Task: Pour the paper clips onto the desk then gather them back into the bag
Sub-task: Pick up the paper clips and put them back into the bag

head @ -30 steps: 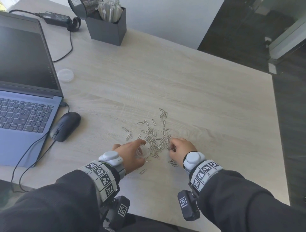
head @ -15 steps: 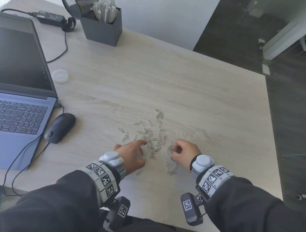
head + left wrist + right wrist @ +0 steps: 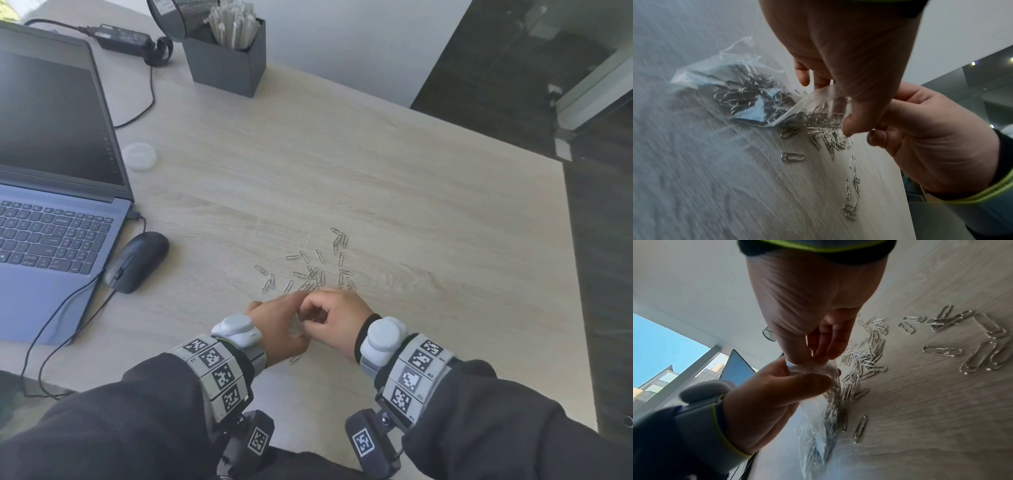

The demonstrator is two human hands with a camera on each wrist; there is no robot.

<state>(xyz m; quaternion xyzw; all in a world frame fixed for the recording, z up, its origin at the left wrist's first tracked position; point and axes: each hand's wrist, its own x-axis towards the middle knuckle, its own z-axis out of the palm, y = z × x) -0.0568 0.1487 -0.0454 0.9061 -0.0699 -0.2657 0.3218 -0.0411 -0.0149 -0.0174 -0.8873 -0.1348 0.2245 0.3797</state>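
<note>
A clear plastic bag lies on the desk partly filled with paper clips, its mouth lifted. My left hand pinches the upper flap of the mouth between thumb and fingers. My right hand has its fingertips bunched at the bag opening, seemingly with paper clips pinched in them. In the head view both hands meet, left hand and right hand, hiding most of the bag. Several loose paper clips lie scattered just beyond the hands, also seen as paper clips and paper clips.
An open laptop and a black wired mouse sit on the left. A small clear lid lies near the screen. A dark box of white sticks and a power adapter stand at the back. The desk edge runs along the right.
My right hand has come left from the pile, fingers pinched, to the bag's mouth. My left hand has stayed at the bag, holding it.
</note>
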